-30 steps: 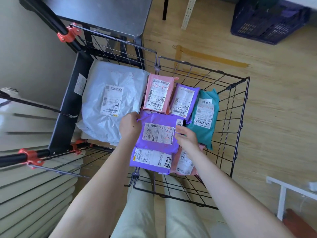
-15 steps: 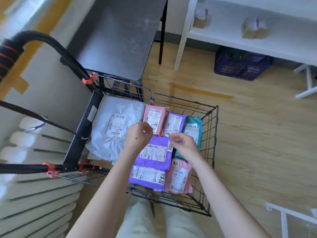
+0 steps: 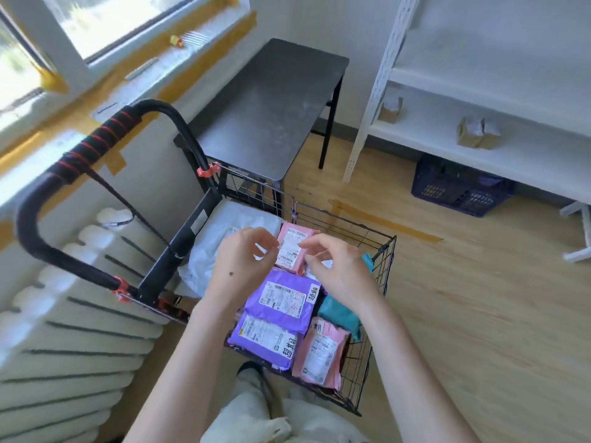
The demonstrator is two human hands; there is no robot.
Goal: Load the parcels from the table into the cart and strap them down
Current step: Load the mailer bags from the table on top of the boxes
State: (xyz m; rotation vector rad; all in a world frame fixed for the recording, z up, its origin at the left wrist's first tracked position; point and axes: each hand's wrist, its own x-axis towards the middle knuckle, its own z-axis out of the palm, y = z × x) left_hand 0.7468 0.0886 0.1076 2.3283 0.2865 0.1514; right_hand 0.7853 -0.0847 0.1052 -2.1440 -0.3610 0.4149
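The left hand and right hand hover over the cart, fingers loosely curled, holding nothing. The parcels lie flat inside it, a pink one showing between the hands.

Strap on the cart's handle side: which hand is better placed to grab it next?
Left, probably. The strap runs from the handle to the cart frame on the side of the left hand; the right hand hovers nearer the opposite wire wall. Both hold nothing.
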